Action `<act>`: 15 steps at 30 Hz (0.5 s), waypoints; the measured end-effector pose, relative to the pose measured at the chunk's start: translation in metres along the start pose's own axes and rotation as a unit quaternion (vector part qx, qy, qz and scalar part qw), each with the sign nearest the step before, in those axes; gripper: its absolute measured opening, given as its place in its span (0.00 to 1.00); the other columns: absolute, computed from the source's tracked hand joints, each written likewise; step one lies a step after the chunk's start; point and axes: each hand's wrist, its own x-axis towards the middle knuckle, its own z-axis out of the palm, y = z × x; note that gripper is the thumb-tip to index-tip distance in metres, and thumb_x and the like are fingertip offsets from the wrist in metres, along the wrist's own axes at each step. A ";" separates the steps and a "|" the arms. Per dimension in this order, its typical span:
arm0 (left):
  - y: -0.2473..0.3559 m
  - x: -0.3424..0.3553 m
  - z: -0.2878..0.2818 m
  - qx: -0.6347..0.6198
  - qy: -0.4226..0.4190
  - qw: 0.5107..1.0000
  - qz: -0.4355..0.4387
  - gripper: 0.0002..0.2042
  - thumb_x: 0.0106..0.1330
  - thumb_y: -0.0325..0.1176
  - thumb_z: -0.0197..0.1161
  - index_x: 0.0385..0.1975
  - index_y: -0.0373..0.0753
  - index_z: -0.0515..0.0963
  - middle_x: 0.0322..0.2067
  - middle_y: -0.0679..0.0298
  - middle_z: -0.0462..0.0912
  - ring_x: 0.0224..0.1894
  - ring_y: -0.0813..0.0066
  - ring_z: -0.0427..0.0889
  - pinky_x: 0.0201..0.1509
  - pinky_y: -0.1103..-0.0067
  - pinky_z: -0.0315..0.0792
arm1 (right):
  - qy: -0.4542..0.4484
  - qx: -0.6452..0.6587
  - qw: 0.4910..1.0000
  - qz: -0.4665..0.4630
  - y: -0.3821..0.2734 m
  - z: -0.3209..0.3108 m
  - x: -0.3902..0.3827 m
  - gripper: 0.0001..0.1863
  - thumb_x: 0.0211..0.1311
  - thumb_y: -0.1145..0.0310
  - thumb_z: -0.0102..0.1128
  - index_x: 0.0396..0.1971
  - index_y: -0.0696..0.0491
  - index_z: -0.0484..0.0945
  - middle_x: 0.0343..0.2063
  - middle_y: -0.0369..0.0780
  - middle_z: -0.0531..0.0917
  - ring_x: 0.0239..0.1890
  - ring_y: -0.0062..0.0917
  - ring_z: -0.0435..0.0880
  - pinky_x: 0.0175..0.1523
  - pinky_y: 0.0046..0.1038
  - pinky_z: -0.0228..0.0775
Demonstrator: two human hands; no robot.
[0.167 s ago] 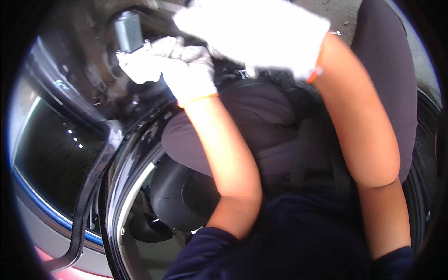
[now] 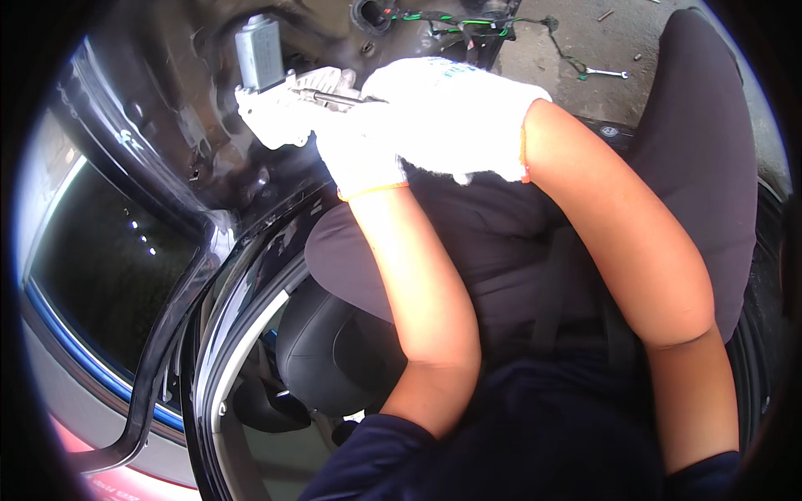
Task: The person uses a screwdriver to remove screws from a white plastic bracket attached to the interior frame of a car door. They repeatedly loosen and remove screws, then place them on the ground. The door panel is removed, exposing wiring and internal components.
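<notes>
My left hand (image 2: 361, 149) is closed around the pale housing (image 2: 271, 123) of a small grey electric motor (image 2: 261, 54), in front of the car door's dark inner panel (image 2: 171, 79). My right hand (image 2: 455, 121) is closed on a thin metal-shafted tool (image 2: 330, 98); its shaft points left toward the housing, though glare on my 2 white gloves means I can't tell whether the tip is seated. If it sits crooked, a hard push could make it skid and jab my left fingers. A loose hold on the housing could let the motor twist or drop. Beyond my hands, the wiring harness (image 2: 455, 18) could snag if I reach carelessly. A wrench (image 2: 603, 73) lies on the ground (image 2: 535, 63), well apart.
</notes>
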 end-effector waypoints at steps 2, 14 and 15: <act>0.002 -0.001 -0.004 0.002 0.005 1.000 0.006 0.23 0.79 0.61 0.48 0.30 0.48 0.69 0.26 0.72 0.66 0.22 0.81 0.60 0.25 0.81 0.61 | 0.015 -0.012 0.999 -0.045 0.008 0.003 0.002 0.20 0.77 0.57 0.55 0.55 0.57 0.80 0.39 0.43 0.87 0.22 0.26 0.85 0.23 0.28 0.75; 0.003 0.000 -0.005 0.011 0.011 1.000 0.018 0.26 0.77 0.65 0.45 0.40 0.45 0.71 0.37 0.65 0.70 0.35 0.72 0.66 0.39 0.73 0.64 | 0.044 -0.080 0.992 -0.086 -0.003 0.006 0.010 0.24 0.77 0.57 0.55 0.63 0.57 0.77 0.51 0.45 0.84 0.37 0.29 0.90 0.28 0.27 0.86; 0.003 0.000 -0.006 0.013 0.011 1.000 0.020 0.27 0.77 0.66 0.45 0.41 0.44 0.71 0.38 0.65 0.70 0.36 0.71 0.66 0.40 0.73 0.65 | 0.036 -0.083 0.993 -0.082 -0.004 0.005 0.011 0.24 0.77 0.57 0.55 0.64 0.57 0.77 0.52 0.45 0.84 0.38 0.28 0.90 0.28 0.26 0.86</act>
